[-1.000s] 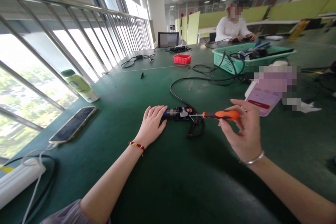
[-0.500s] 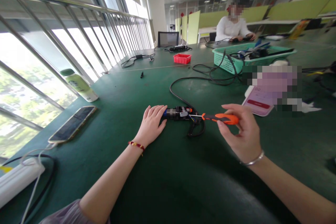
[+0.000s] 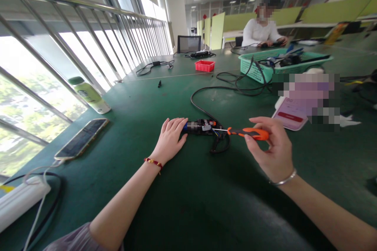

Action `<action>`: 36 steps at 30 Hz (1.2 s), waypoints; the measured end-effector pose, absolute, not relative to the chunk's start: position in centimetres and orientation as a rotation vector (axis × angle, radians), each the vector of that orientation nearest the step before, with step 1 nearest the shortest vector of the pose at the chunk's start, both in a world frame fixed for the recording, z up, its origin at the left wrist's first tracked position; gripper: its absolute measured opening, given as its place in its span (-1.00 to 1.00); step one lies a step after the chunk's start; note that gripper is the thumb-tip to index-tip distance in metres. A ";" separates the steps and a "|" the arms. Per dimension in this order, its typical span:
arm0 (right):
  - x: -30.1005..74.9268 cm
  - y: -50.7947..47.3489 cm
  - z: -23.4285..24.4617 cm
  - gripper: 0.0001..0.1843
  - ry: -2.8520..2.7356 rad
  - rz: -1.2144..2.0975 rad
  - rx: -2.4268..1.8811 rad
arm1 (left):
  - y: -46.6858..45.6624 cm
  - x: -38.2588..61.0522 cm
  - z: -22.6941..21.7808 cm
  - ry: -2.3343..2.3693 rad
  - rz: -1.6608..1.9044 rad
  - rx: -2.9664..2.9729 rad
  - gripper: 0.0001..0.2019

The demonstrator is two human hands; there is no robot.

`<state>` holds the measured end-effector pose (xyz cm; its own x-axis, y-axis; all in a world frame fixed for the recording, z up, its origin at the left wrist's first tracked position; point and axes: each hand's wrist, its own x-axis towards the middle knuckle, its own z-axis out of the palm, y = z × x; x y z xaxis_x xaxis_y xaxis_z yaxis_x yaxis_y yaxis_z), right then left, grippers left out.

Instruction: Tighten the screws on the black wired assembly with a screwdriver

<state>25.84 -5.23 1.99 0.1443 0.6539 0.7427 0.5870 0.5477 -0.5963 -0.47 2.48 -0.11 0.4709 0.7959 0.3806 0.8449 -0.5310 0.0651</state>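
Steady the black tool body (image 3: 193, 127), lying on the green table (image 3: 176, 208), with the left hand (image 3: 167, 141) — fingers together over its end, thumb along the near side. The right hand (image 3: 273, 151) pinches the orange screwdriver (image 3: 250, 132) between thumb and fingers; keep pressure light — thin wires (image 3: 217, 133) lie near the tip.

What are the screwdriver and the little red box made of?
The screwdriver: thin, pale shaft gleams like metal; smooth orange handle looks plastic, its dark patches maybe rubber. The red box: probably plastic, from its bright, even color and slight shine.
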 end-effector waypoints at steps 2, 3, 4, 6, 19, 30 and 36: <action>25.9 -5.3 2.1 -0.86 -1.535 0.055 -1.151 | 2.5 -0.4 -0.1 -1.444 -0.569 -2.579 -0.56; 25.9 -5.3 2.1 -0.90 -1.544 0.051 -1.162 | 2.5 -0.4 -0.1 -1.441 -0.574 -2.580 -0.56; 25.9 -5.3 2.1 -0.90 -1.548 0.045 -1.164 | 2.6 -0.4 -0.2 -1.438 -0.579 -2.581 -0.56; 25.9 -5.2 2.0 -0.84 -1.540 0.027 -1.128 | 2.6 -0.4 -0.2 -1.434 -0.582 -2.583 -0.56; 25.8 -5.8 2.9 -0.93 -1.589 -0.012 -1.183 | 2.5 -0.5 -0.2 -1.434 -0.578 -2.583 -0.56; 25.4 -5.6 2.6 -0.90 -1.701 -0.012 -1.095 | 2.5 -0.5 -0.2 -1.436 -0.573 -2.582 -0.56; 25.4 -5.4 2.3 -0.87 -1.694 0.036 -1.093 | 2.5 -0.4 -0.2 -1.442 -0.566 -2.582 -0.55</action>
